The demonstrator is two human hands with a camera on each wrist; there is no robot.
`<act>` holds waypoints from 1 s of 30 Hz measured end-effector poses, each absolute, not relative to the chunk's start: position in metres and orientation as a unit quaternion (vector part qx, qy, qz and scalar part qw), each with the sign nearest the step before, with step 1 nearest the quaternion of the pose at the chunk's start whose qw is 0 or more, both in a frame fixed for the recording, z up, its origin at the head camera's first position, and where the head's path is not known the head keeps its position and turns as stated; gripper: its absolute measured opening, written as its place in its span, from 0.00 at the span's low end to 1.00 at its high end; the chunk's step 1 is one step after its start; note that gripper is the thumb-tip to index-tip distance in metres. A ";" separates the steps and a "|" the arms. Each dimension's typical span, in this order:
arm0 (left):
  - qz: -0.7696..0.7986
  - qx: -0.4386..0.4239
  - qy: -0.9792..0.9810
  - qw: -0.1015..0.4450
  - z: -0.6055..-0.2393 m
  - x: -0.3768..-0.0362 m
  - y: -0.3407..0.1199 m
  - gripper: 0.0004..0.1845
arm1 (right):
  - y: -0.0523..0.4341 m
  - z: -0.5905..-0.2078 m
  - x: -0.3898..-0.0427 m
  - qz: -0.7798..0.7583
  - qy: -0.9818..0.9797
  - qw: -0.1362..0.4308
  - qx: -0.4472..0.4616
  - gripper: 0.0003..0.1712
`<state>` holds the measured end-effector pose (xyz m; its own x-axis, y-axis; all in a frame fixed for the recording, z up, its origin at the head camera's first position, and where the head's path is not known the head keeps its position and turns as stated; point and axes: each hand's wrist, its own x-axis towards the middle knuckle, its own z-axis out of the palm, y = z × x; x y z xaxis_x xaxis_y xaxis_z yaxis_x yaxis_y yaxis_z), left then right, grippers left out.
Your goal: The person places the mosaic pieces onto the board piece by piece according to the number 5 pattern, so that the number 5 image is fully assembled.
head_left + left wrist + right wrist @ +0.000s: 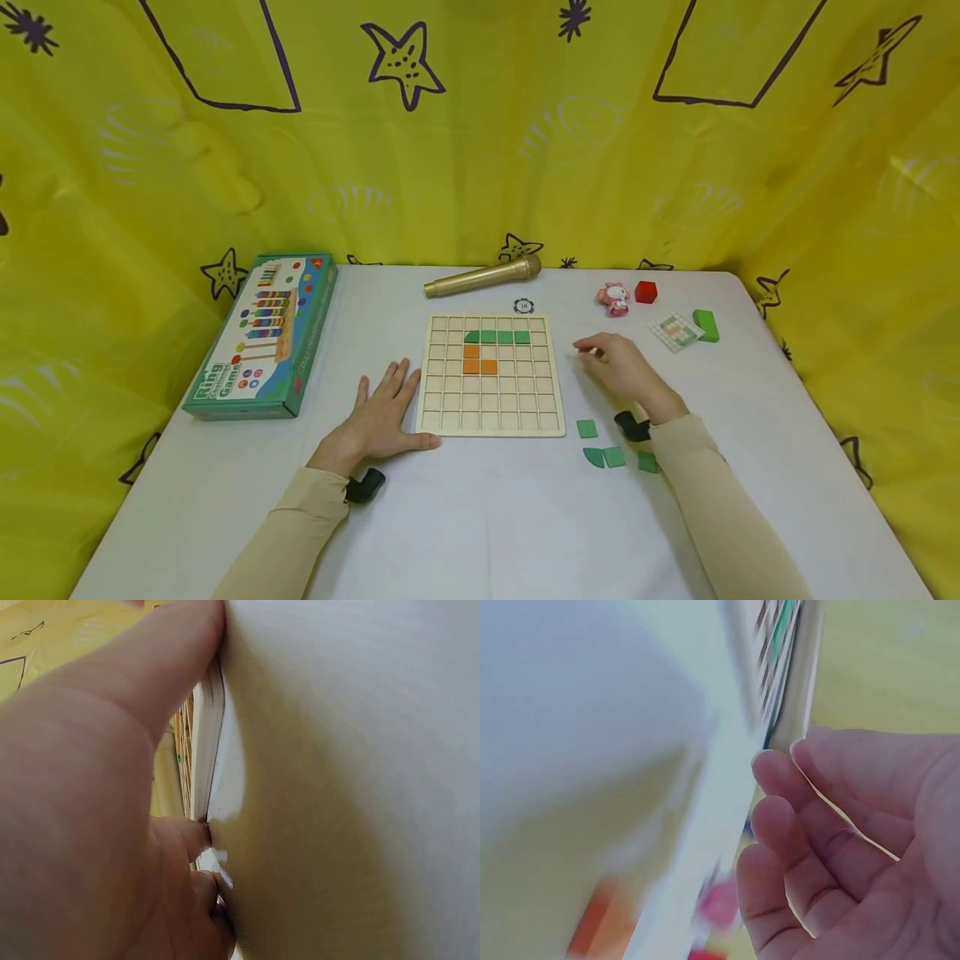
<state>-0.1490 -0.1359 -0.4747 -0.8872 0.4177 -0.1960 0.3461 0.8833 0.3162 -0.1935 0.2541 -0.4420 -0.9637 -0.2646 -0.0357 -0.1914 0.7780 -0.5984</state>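
Here, closest to me, four loose green tiles (613, 456) lie on the white table (480, 517), just beside my right sleeve; one has a rounded corner, the others look square, all flat and matte. My left hand (378, 417) rests flat on the table with straight fingers, its thumb touching the near left corner of the wooden grid board (491, 375). My right hand (622, 367) hovers near the right edge of the board with fingers loosely curled; the right wrist view shows an empty palm, but whether the fingertips pinch something small I cannot tell.

On the board, green pieces (497, 337) make a row in the second line, and orange pieces (479, 359) sit under them. I think my right sleeve could brush the loose tiles away, and if my left hand lifts, the light board may slide and shake pieces from their cells.

Farther lie a gold microphone (483, 277), a pink figure (613, 298), a red cube (646, 292), a pattern card (676, 331), a green block (706, 325) and the glossy Ring Game box (262, 333).
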 end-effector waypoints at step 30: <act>0.143 0.203 0.960 0.127 -0.478 -0.150 -0.138 0.64 | 0.307 -0.452 -0.169 -0.312 0.946 0.063 -0.054 0.23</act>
